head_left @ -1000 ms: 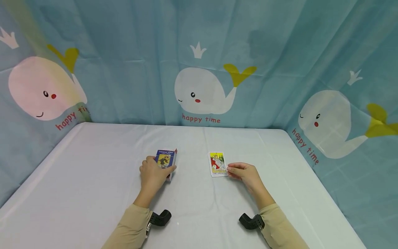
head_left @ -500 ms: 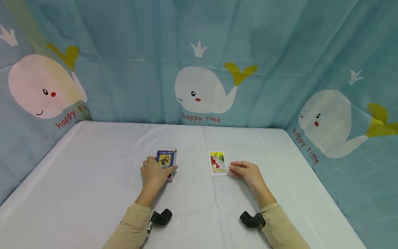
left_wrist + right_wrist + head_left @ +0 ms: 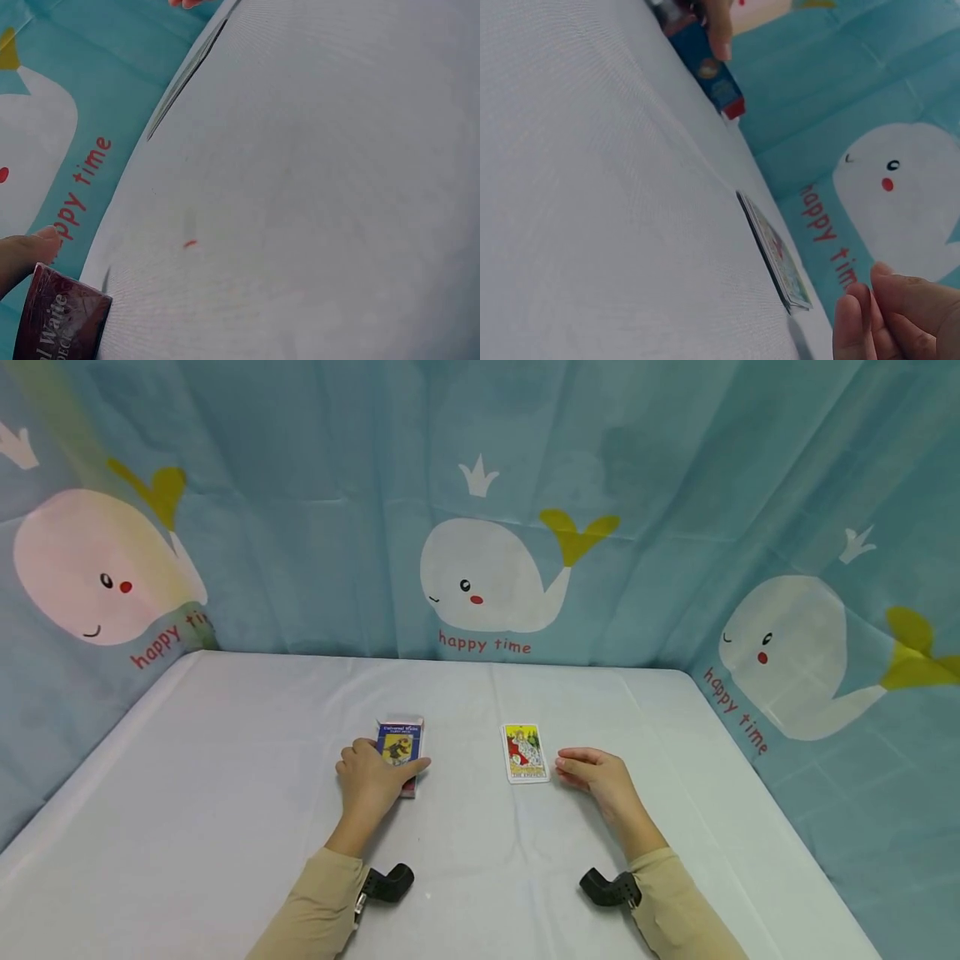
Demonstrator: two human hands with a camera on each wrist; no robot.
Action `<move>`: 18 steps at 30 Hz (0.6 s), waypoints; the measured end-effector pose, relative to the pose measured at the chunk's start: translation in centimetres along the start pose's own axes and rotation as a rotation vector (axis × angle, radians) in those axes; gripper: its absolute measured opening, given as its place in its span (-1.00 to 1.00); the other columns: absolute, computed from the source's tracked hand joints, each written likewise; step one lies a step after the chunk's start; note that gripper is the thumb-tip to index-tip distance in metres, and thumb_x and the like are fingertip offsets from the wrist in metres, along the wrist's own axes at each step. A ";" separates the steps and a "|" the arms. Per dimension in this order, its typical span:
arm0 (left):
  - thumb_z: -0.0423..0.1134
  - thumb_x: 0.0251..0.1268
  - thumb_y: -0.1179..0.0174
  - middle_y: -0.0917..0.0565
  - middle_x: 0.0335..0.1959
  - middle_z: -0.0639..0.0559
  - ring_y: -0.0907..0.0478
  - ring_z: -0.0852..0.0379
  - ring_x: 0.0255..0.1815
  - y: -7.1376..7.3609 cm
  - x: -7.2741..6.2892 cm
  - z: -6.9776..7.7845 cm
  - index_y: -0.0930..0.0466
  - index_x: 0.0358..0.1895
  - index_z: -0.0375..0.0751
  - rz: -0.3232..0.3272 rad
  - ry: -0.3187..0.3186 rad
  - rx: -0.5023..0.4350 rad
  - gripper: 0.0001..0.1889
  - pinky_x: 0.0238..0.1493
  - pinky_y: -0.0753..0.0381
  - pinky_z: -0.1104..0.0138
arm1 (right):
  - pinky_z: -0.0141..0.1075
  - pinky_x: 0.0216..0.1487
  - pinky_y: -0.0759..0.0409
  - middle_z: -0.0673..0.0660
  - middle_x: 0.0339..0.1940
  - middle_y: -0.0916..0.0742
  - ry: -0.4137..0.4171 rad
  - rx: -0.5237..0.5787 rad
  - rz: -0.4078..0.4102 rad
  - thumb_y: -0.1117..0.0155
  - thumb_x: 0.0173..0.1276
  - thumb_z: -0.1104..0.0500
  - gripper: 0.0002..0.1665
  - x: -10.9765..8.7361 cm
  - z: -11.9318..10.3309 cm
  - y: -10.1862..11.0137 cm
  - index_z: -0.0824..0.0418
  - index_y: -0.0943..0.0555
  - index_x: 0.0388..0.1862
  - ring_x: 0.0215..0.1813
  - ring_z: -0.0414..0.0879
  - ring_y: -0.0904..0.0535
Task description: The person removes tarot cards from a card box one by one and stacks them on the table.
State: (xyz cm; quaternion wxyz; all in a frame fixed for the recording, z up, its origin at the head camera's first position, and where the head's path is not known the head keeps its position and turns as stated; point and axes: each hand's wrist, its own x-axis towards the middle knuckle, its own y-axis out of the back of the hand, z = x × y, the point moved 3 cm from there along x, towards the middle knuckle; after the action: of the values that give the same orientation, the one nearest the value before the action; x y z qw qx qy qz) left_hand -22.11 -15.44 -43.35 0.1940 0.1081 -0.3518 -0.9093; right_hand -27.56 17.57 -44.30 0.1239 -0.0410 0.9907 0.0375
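My left hand (image 3: 372, 779) grips a tarot card box (image 3: 399, 742) by its sides, thumb on the right edge and fingers on the left. The box has a blue front with a yellow picture, and its lower part is hidden by the hand. In the left wrist view, a dark printed side of the box (image 3: 64, 319) shows below the thumb. A thin stack of tarot cards (image 3: 525, 753) lies face up to the right, The Empress on top. Just right of the cards, my right hand (image 3: 600, 779) hovers with loosely bent fingers, nothing visible between them.
A white cloth (image 3: 465, 860) covers the table. Behind and beside it hangs a blue curtain (image 3: 322, 568) printed with whales. Each wrist wears a black camera mount, one left (image 3: 390, 883) and one right (image 3: 606, 889).
The right hand has drawn slightly right, from touching the cards' edge to just apart from it. The left hand keeps its grip, and the box has turned slightly, its upper end showing differently.
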 end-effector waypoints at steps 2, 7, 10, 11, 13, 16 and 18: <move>0.13 -0.04 -0.49 -0.35 0.00 -0.44 -0.24 -0.31 0.03 -0.1 -0.1 0.0 -0.21 0.22 -0.62 -0.001 0.003 -0.004 0.00 0.10 -0.28 -0.08 | -0.42 -0.17 -0.67 -0.05 -0.35 -0.78 -0.002 0.001 0.002 -0.30 0.34 0.35 -0.54 0.0 0.1 0.3 0.60 -0.52 0.15 -0.33 -0.28 -0.72; 0.12 -0.03 -0.49 -0.35 0.03 -0.43 -0.24 -0.30 0.04 -0.2 0.2 0.1 -0.20 0.26 -0.59 -0.001 -0.003 -0.029 0.00 0.10 -0.28 -0.08 | -0.42 -0.16 -0.67 -0.05 -0.35 -0.78 0.001 0.012 0.003 -0.29 0.35 0.35 -0.54 0.0 0.3 0.7 0.61 -0.51 0.15 -0.31 -0.28 -0.72; 0.13 -0.01 -0.47 -0.34 0.06 -0.43 -0.23 -0.30 0.06 -0.3 0.3 0.1 -0.18 0.27 -0.59 -0.016 0.005 -0.045 0.01 0.11 -0.29 -0.07 | -0.42 -0.16 -0.67 -0.05 -0.35 -0.77 -0.002 0.011 0.009 -0.29 0.35 0.35 -0.55 0.0 0.4 1.0 0.61 -0.52 0.14 -0.31 -0.28 -0.72; 0.12 0.00 -0.47 -0.33 0.07 -0.44 -0.24 -0.31 0.07 -0.3 0.3 0.1 -0.18 0.28 -0.60 -0.020 0.010 -0.053 0.01 0.11 -0.30 -0.08 | -0.42 -0.16 -0.67 -0.05 -0.35 -0.77 -0.001 0.006 0.013 -0.30 0.34 0.35 -0.55 0.0 0.4 1.0 0.60 -0.52 0.14 -0.31 -0.28 -0.72; 0.12 0.02 -0.45 -0.32 0.10 -0.45 -0.23 -0.31 0.09 -0.1 0.4 0.1 -0.17 0.29 -0.60 -0.030 0.028 -0.068 0.00 0.11 -0.31 -0.08 | -0.42 -0.16 -0.67 -0.06 -0.35 -0.77 0.004 -0.002 0.017 -0.30 0.34 0.33 -0.54 0.0 0.3 1.2 0.60 -0.53 0.14 -0.30 -0.27 -0.72; 0.11 0.06 -0.43 -0.32 0.13 -0.46 -0.24 -0.33 0.14 0.5 0.6 0.1 -0.18 0.30 -0.61 -0.033 0.027 -0.080 -0.02 0.12 -0.33 -0.10 | -0.41 -0.16 -0.68 -0.07 -0.36 -0.77 0.015 -0.006 0.035 -0.32 0.34 0.32 -0.55 0.1 0.2 1.5 0.57 -0.54 0.13 -0.31 -0.26 -0.71; 0.11 0.09 -0.41 -0.33 0.15 -0.46 -0.24 -0.34 0.16 1.2 0.9 0.1 -0.20 0.29 -0.61 -0.035 0.011 -0.079 -0.04 0.14 -0.34 -0.11 | -0.41 -0.16 -0.68 -0.08 -0.37 -0.77 0.025 -0.007 0.042 -0.32 0.34 0.31 -0.54 0.3 0.1 1.6 0.57 -0.55 0.13 -0.31 -0.26 -0.72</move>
State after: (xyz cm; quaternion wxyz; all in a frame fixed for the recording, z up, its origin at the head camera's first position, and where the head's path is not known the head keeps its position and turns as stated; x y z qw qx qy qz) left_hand -22.66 -16.55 -42.49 0.1840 0.1114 -0.3126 -0.9252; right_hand -27.93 19.18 -44.36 0.1107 -0.0209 0.9927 0.0433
